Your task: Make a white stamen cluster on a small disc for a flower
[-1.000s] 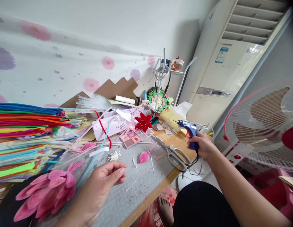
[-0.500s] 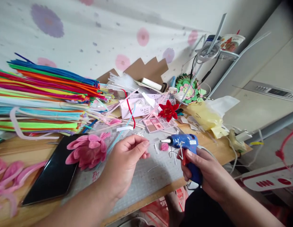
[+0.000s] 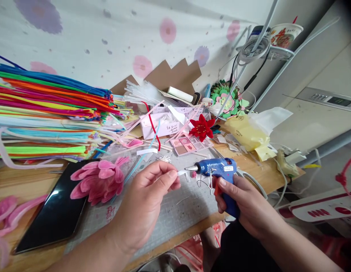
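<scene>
My right hand is wrapped around the handle of a blue hot glue gun, a finger by its orange trigger. The gun's metal nozzle points left. Pinched between thumb and fingers of my left hand is a small white strip, whose free end meets or nearly meets the nozzle tip. Behind the left fingers shows a bunch of white thread-like pieces. A pink fuzzy flower lies left of my left hand, partly over a black tablet-like slab.
Bundles of coloured pipe cleaners fill the left. Farther back are a red flower, a pink palette and a white box. Scissors lie beside the gun. A grey cutting mat covers the table's front.
The glue gun's nozzle has come closer to my left fingers, and the white strip now shows between them. The whole view has shifted slightly.
</scene>
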Demonstrator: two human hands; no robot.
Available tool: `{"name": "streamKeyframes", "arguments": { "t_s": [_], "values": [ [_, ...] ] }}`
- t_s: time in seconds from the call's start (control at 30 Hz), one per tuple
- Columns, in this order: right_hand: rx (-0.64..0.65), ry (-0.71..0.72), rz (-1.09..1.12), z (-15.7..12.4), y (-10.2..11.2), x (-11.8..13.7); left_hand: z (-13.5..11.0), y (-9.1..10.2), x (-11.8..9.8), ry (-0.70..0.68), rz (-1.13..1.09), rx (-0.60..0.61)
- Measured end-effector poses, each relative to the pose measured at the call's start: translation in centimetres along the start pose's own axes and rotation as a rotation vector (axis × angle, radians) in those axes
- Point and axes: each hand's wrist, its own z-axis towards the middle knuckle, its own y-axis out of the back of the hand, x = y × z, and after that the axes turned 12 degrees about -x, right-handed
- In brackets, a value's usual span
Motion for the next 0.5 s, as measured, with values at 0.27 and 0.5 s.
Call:
{"name": "streamKeyframes", "arguments": {
  "t_s": [0.27,0.5],
  "values": [
    [0.015,0.025,-0.056,0.32,0.0,-0.31,-0.08,-0.06,0.12,0.069,-0.115,-0.018],
    [-0.047,0.077,-0.115,0.75,0.7,-0.57,0.04,-0.12,-0.07,0.082,-0.124,-0.029]
  ]
}}
